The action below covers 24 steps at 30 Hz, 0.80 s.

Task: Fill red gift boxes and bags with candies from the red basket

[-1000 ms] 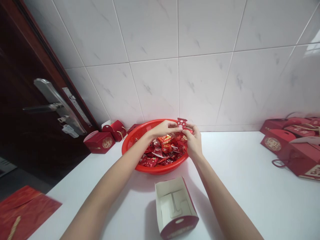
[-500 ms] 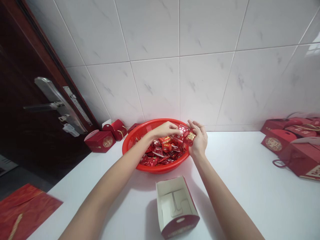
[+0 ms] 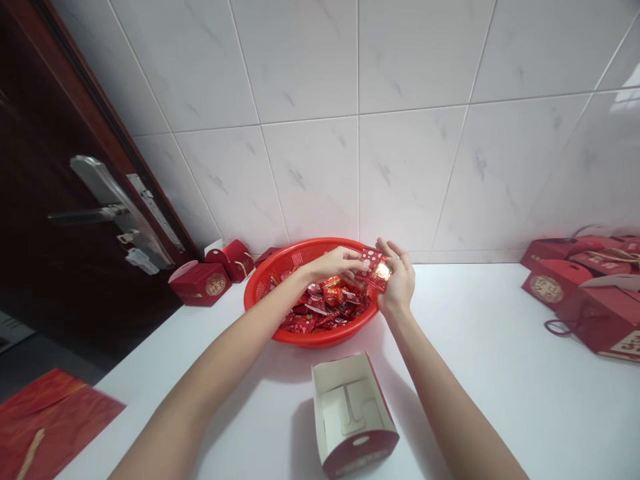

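Over the right rim of a red plastic basket [image 3: 320, 340], my two hands meet. My left hand [image 3: 337, 265] pinches a red candy packet with white dots [image 3: 371, 258] by its left side. Slightly curled, my right hand [image 3: 399, 280] holds a red candy packet with a shiny gold print [image 3: 383, 272] against its palm and fingers. The two packets overlap. Many red wrapped candies [image 3: 320, 305] fill the basket below. Nearer to me stands an open small gift box [image 3: 357, 450], cream inside and dark red outside, with nothing in it.
Small red gift boxes [image 3: 200, 283] stand at the back left by the door [image 3: 55, 160]. More red boxes [image 3: 600, 310] with cord handles are grouped at the right. A red bag [image 3: 55, 417] with a rope handle is at the lower left. A tiled wall [image 3: 310, 173] rises behind the white table.
My left hand has shifted slightly right and brought the dotted packet up against the gold-printed one. My right hand has hardly moved. The gift box and basket stay put.
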Each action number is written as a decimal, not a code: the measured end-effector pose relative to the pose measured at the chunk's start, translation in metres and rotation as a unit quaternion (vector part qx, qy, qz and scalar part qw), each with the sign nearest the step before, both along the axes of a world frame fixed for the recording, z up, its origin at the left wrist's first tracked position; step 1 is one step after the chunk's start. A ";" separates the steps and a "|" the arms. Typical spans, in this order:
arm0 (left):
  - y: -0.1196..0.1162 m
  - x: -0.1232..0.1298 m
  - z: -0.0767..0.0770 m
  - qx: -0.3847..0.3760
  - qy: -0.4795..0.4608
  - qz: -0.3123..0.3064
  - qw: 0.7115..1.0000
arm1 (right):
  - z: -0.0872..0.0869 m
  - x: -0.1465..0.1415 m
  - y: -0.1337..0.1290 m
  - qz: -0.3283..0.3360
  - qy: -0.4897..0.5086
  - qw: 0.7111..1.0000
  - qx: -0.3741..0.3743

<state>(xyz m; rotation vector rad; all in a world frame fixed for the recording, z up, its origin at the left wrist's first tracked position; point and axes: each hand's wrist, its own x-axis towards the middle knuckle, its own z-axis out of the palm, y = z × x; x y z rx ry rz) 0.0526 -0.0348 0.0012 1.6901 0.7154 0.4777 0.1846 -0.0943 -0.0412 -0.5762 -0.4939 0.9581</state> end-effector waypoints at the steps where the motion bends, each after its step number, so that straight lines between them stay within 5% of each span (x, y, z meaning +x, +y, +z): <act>1: -0.001 0.000 0.000 -0.005 0.002 -0.011 1.000 | 0.001 -0.001 -0.001 -0.001 -0.007 1.000 -0.003; 9: -0.004 0.002 0.000 0.007 -0.027 -0.025 0.999 | -0.004 -0.003 0.002 -0.014 -0.036 0.999 0.019; 24: 0.005 0.000 0.003 0.035 -0.156 0.110 0.981 | -0.001 -0.001 0.000 0.064 -0.065 0.995 0.050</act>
